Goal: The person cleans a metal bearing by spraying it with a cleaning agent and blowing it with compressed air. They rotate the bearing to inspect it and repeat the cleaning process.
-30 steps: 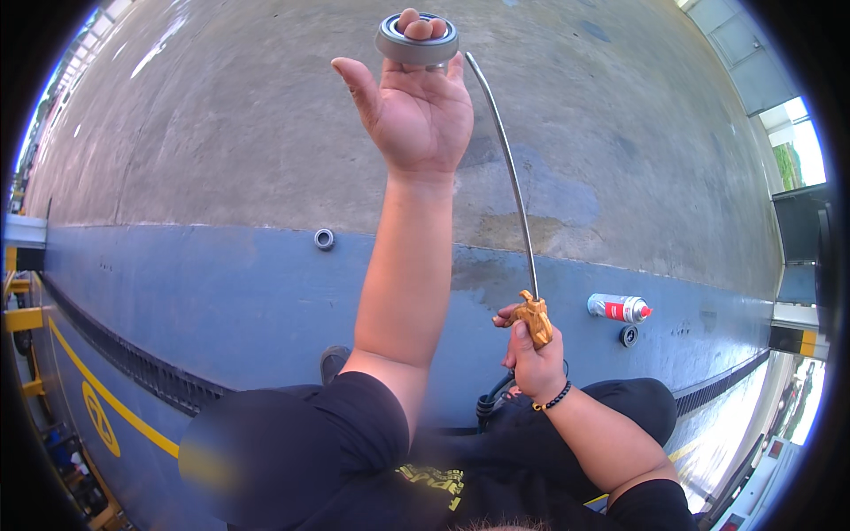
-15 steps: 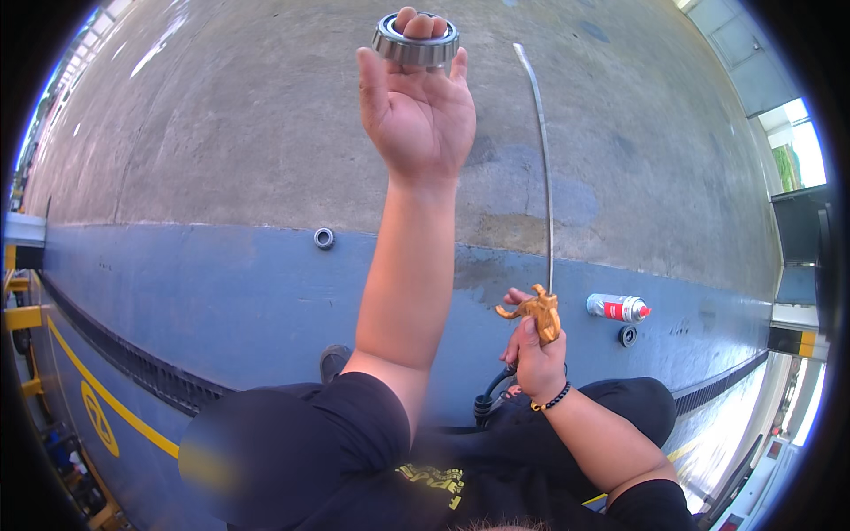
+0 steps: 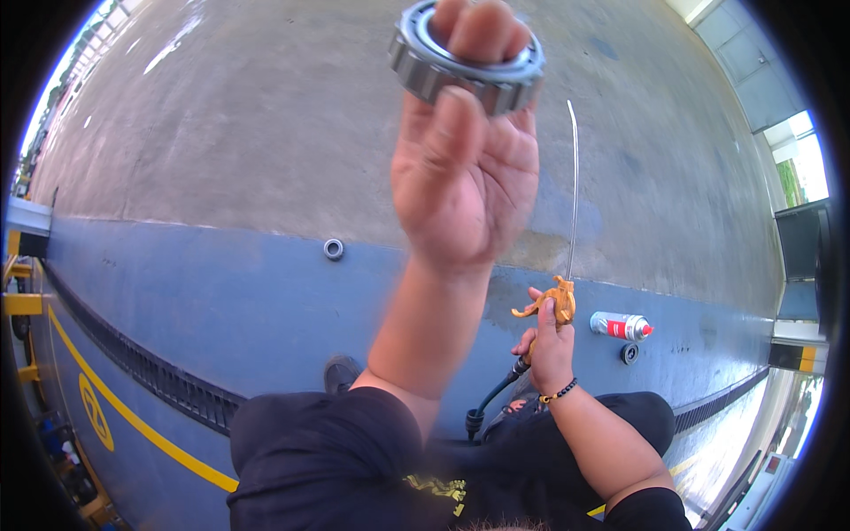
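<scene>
1. Here, a large roller bearing with a ribbed outer side is held up at the upper middle of the frame by the left hand.
2. The bearing is gripped from within and without: fingers are passed through its bore, and the thumb is laid against its near outer side. The ring is tilted, and some blur is seen on it and on the fingertips.
3. An orange air blow gun is clasped in the right hand, right of centre in the lower half. The handle is wrapped by the curled hand; whether the lever is squeezed cannot be told.
4. From the gun, a long, thin metal tube is pointed toward the top of the frame, well apart from the bearing. A dark hose is joined below.
5. At the right, a spray can with a red nozzle is laid on its side on the blue-painted floor, with a small dark bearing just beside it.
6. Left of centre, another small ring-shaped bearing is placed near the edge of the bare concrete.
</scene>
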Demonstrator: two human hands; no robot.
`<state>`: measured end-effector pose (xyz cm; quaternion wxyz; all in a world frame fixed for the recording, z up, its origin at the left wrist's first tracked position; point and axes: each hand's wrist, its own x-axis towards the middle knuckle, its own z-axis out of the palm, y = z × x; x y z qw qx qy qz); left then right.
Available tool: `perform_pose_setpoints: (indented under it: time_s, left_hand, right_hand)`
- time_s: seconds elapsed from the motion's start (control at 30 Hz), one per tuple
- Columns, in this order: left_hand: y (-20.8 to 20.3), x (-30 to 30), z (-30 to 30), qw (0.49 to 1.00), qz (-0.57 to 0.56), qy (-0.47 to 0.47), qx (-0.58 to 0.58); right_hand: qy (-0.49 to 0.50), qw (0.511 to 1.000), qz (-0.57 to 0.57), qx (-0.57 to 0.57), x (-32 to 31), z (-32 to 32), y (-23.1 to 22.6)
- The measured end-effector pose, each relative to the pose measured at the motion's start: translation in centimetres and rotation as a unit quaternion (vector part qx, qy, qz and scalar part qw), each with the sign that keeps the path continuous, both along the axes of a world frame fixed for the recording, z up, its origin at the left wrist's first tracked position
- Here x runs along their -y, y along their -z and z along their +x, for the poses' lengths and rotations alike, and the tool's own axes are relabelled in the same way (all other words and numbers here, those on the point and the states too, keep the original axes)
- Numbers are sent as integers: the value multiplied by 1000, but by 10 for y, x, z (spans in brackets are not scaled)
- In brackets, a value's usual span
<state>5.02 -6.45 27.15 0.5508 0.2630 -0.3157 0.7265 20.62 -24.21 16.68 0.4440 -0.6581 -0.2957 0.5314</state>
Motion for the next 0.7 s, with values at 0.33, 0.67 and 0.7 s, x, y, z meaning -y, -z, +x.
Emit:
perform_pose_setpoints:
  time_s: [0.33,0.67,0.7]
  left_hand:
    - [-11,21,10,967,-49,-180,-174]
    - [-11,27,17,931,-57,-263,-245]
    - [-12,26,18,927,-53,-274,-250]
  right_hand:
    - [-44,999,-24,1,-5,3,10]
    - [-39,999,-20,14,-7,1,12]
    - [-42,999,-27,21,-7,2,15]
